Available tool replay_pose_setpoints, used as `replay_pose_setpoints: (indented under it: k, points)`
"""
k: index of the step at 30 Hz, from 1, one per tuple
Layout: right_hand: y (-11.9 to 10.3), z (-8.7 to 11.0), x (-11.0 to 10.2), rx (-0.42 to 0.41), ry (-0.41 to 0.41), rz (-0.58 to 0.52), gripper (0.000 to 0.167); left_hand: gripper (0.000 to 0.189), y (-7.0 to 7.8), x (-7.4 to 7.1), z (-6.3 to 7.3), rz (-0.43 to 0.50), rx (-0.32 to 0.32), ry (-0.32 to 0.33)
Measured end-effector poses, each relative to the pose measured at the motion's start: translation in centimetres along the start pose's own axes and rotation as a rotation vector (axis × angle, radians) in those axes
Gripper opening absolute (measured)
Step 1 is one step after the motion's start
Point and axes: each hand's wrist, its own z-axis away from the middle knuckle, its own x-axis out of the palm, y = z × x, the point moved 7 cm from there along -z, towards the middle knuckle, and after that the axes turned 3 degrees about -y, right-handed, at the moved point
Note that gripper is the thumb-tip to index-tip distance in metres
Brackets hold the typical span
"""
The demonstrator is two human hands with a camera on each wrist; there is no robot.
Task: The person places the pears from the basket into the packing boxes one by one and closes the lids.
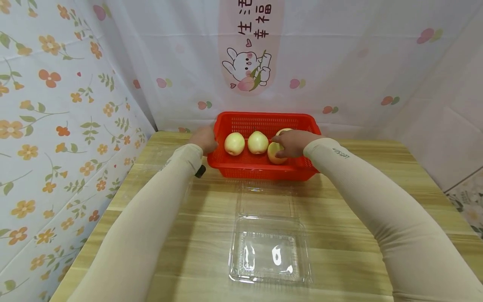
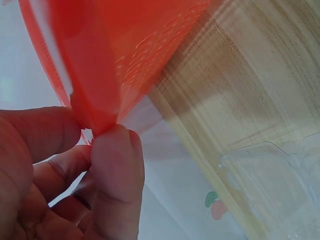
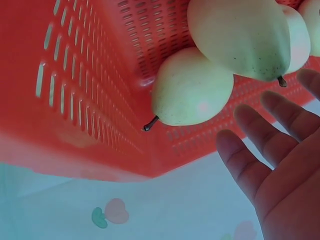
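A red plastic basket (image 1: pixel 256 173) with slotted walls holds several pale yellow pears (image 1: pixel 258 143). My left hand (image 1: pixel 204 139) is at its left end, and in the left wrist view the thumb and fingers (image 2: pixel 117 170) pinch the basket's rim (image 2: pixel 95 95). Over the right part of the basket reaches my right hand (image 1: pixel 298 143), partly covering the pears there. The right wrist view shows its fingers (image 3: pixel 245 162) spread and slightly bent, beside a large pear (image 3: pixel 240 35). Another pear (image 3: pixel 192 87) lies in the basket's corner, its dark stem showing.
An opened clear plastic clamshell box (image 1: pixel 269 251) lies on the wooden table (image 1: pixel 351 251) in front of the basket. Behind the basket hangs a white printed cloth (image 1: pixel 339 63); a flowered cloth (image 1: pixel 56 147) covers the left side. A small black object (image 1: pixel 201 171) shows by the left wrist.
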Motion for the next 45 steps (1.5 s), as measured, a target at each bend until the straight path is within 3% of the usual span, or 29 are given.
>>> replay_pose_setpoints:
  k: [17, 27, 36, 45]
  points:
    - [0.0, -0.9, 0.6, 0.002, -0.032, 0.011, 0.066, 0.009, -0.2, 0.1, -0.3, 0.002, -0.005, 0.014]
    - [0.1, -1.1, 0.6, 0.01, -0.028, 0.004, 0.065, 0.014, 0.1, 0.0, 0.3, 0.022, -0.012, 0.018]
    - [0.6, -1.2, 0.7, 0.012, -0.023, -0.027, 0.065, 0.017, 0.6, -0.1, 0.4, 0.013, 0.02, 0.021]
    - [0.8, -1.7, 0.7, 0.049, -0.041, -0.064, 0.068, 0.022, 0.1, 0.0, -0.2, 0.039, 0.031, -0.002]
